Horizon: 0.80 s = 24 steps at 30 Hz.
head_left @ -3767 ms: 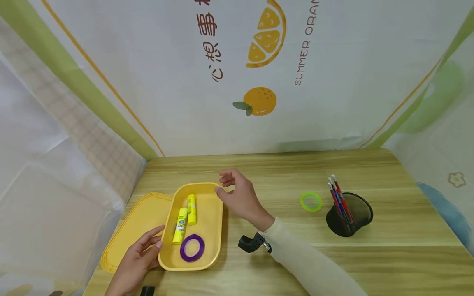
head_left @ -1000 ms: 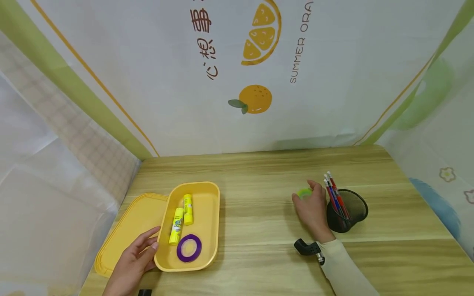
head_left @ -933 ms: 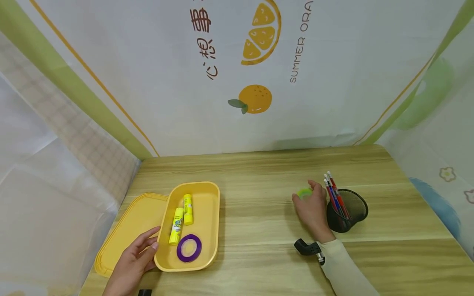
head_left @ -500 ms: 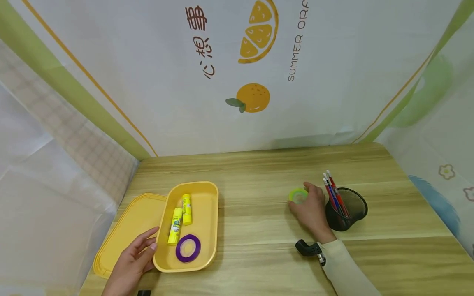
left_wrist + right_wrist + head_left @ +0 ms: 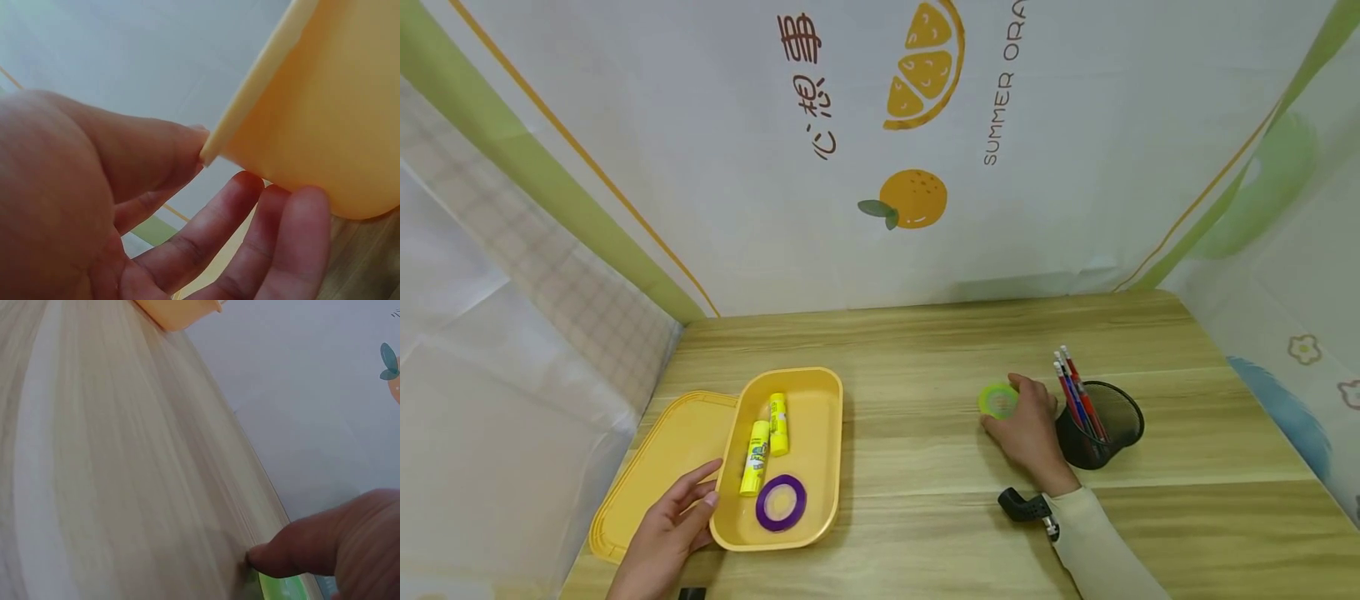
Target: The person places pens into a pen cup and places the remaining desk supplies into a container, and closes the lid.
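In the head view my left hand [image 5: 666, 529] rests against the left side of a yellow plastic box [image 5: 831, 533]. Its thumb and fingertips touch the rim and outer wall, as the left wrist view shows. Two yellow glue sticks [image 5: 756, 458] and a purple-rimmed tape roll [image 5: 762, 507] lie inside the box. Over the right part of the table, my right hand [image 5: 1028, 429] pinches the right edge of a flat, round, lime-green tape roll [image 5: 988, 403] between thumb and fingers. In the right wrist view only the thumb and a sliver of the green roll [image 5: 284, 587] show.
A black mesh pen holder [image 5: 1086, 450] with several pencils [image 5: 1081, 400] stands just right of my right hand. Left of the box lies its yellow lid [image 5: 662, 467], partly under it. A printed cloth [image 5: 737, 208] hangs behind the wooden table [image 5: 917, 500].
My right hand has gone from the box's far right corner to the green tape roll, pinched it and shifted it slightly left. My left hand has stayed at the box.
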Available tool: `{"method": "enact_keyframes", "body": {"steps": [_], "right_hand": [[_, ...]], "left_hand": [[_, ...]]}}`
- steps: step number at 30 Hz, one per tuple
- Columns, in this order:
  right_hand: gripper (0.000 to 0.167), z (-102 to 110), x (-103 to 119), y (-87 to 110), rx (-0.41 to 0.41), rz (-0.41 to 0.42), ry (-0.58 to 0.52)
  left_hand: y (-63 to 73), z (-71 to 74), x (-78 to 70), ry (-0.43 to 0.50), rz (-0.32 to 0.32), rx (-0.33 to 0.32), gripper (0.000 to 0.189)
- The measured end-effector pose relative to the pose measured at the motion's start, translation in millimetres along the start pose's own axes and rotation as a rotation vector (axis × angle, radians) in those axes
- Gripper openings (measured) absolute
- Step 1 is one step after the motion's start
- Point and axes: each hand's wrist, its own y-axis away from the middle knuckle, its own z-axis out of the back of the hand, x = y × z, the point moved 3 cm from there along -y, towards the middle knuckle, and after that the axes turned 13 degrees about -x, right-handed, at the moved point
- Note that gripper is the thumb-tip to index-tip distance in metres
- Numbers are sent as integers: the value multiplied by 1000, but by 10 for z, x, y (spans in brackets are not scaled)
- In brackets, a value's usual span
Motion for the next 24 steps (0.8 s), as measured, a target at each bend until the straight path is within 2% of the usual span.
{"method": "enact_keyframes", "body": {"steps": [10, 24], "right_hand": [[82, 51, -31, -33, 38, 0, -30], [81, 88, -2, -112, 59, -15, -55]], "left_hand": [[-15, -5, 0, -1, 31, -1, 52], [4, -5, -13, -6, 0, -3, 52]]}}
